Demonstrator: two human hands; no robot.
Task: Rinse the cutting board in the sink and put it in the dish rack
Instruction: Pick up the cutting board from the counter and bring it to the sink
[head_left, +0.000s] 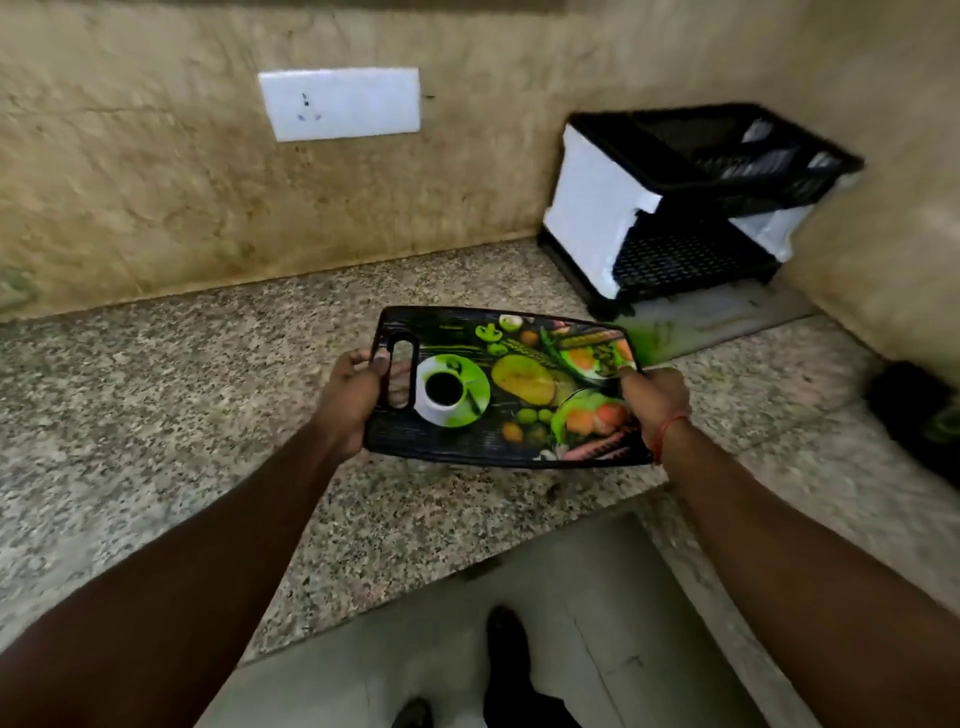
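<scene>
Granite counter (218, 395), corner wall. Item: cutting board (498, 400), printed, held level above counter. Left hand (353, 395) closed on handle-slot end; right hand (652, 400) closed on opposite edge. Dish rack (691, 208) beyond right grip. Sink unseen. Advice: keep both grips firm, board level.

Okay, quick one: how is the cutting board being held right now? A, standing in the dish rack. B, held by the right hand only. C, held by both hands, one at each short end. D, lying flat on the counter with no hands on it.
C: the left hand grips the handle end of the cutting board and the right hand grips the opposite end, above the counter.
</scene>
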